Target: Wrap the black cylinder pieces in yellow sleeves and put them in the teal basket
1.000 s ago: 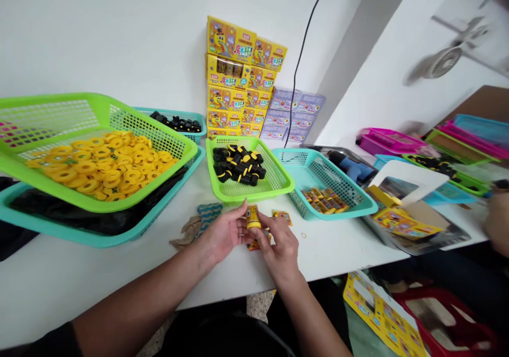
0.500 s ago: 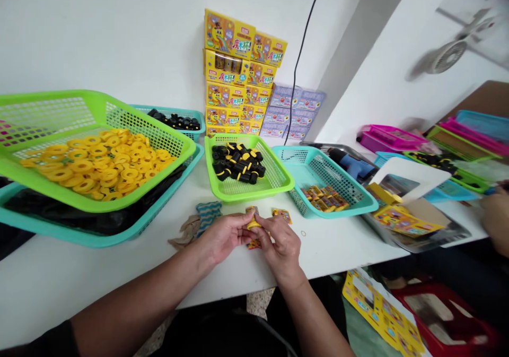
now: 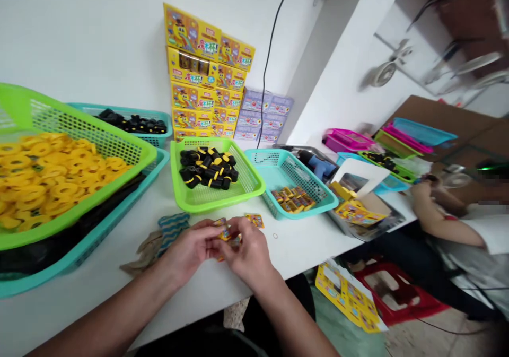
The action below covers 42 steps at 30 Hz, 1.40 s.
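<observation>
Between the fingertips of both hands is a small stack of printed cards, mostly yellow. My left hand pinches it from the left, and my right hand is closed on its right side, partly hiding it. Below the fingers, more colourful printed pieces show on the white table. Just beyond my right hand lies another small printed card stack. A thin pale ring rests to its right. Several small yellow card packs sit in the blue basket.
A green basket holds black-and-yellow cylinders. At left, yellow rings fill a tilted green basket. A blue striped cloth lies by my left wrist. Yellow boxes stand stacked behind. A co-worker sits at right.
The view has swung to the right, so everything sits further left and more of the co-worker shows. Both hands still hold the card stack, which now appears tilted with its printed face more visible.
</observation>
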{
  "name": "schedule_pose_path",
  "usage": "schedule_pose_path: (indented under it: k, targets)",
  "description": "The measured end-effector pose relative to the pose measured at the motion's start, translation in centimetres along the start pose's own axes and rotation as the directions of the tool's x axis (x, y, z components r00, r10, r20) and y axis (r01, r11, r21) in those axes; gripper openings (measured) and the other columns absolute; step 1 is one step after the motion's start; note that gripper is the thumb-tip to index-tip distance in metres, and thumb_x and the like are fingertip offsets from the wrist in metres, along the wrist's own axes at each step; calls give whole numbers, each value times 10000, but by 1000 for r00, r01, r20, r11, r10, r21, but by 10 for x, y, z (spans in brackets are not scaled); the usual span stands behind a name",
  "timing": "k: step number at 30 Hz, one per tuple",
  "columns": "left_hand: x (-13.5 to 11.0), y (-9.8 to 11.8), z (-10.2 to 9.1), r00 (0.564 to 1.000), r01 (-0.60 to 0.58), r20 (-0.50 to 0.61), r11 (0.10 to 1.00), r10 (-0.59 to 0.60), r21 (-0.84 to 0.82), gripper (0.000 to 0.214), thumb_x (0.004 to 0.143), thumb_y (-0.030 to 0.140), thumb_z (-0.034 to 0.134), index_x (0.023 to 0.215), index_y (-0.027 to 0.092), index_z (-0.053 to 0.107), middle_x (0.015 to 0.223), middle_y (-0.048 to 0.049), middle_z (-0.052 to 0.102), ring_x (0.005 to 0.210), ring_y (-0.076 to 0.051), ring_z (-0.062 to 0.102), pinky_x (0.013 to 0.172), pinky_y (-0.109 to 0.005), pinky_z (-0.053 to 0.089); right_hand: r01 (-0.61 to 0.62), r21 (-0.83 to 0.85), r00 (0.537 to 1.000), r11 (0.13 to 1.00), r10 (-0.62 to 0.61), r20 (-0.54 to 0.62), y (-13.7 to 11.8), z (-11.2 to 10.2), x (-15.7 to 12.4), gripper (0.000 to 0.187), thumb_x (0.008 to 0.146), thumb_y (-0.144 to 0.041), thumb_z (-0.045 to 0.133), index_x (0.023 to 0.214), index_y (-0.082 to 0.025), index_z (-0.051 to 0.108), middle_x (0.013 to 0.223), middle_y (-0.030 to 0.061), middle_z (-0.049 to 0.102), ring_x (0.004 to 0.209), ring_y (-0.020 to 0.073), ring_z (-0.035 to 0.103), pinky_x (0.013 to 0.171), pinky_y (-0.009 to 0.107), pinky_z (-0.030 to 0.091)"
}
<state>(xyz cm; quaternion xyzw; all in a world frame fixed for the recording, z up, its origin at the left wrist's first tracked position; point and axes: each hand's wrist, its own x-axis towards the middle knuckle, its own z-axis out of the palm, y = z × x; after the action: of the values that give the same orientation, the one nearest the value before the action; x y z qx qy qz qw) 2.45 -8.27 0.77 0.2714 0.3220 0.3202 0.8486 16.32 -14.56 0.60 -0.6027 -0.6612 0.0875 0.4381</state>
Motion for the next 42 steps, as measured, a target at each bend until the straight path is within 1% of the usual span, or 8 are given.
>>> schedule_pose_path:
  k: [5,9,16,20,26,29,33,42]
  targets:
    - [0,4,-1,1000,4,12,993,-6,115,381,754,411,655,1013,133,673,854,-108,699,682,-207,621,586,-289,464,-10,-201,999,980,2,-39,19,-37,45,187,756,-291,617,913,-199,577,780,25,655,679,169,609,625,266,467]
    - [0,-1,-1,988,-63,-108,925,111,374,366,674,468,726,898,182,685,741,-45,660,583,-166,568,471,-230,356,-326,-556,944,765,292,-152,65,-83,123,318,897,-403,504,1101,-170,577,881,74,706,787,215,659,702,302,467]
    - [18,-9,-18,908,-257,1,557,418,789,310,745,493,674,734,184,679,565,-2,564,512,-144,478,514,-241,346,-330,-706,854,627,516,58,134,-77,188,296,770,-242,685,1058,-178,712,1042,111,731,942,241,669,757,280,464]
    - [25,-17,-27,837,-338,140,299,528,892,260,797,439,651,767,182,679,699,-29,633,651,-172,557,620,-258,385,-309,-695,846,650,522,112,130,-78,186,164,776,-265,685,865,-145,754,938,121,740,885,242,675,735,277,459]
    - [18,-23,-21,860,-250,173,101,480,963,226,789,372,686,903,177,666,807,-23,656,710,-167,568,634,-258,368,-239,-488,969,839,242,-59,82,-91,135,295,909,-392,501,919,-164,687,845,78,698,782,194,633,705,290,451]
    - [15,-21,-18,870,-238,174,84,461,968,191,770,316,706,903,184,669,820,-13,659,717,-161,571,629,-254,359,-47,-191,995,980,63,75,59,-66,75,262,828,-416,597,692,-197,640,726,44,641,675,178,580,641,295,444]
    - [16,-18,-19,890,-250,173,134,422,959,233,712,331,757,874,185,676,784,5,641,705,-155,568,617,-247,356,-222,-73,917,972,234,324,54,-23,20,220,680,-387,742,779,-206,663,701,26,618,613,180,555,573,301,429]
    - [17,-15,-19,900,-249,184,120,395,961,193,700,301,754,832,180,683,746,10,606,685,-150,544,601,-246,336,-273,-54,927,960,278,251,73,0,21,170,734,-301,648,636,-187,569,590,-8,571,556,140,508,538,258,378]
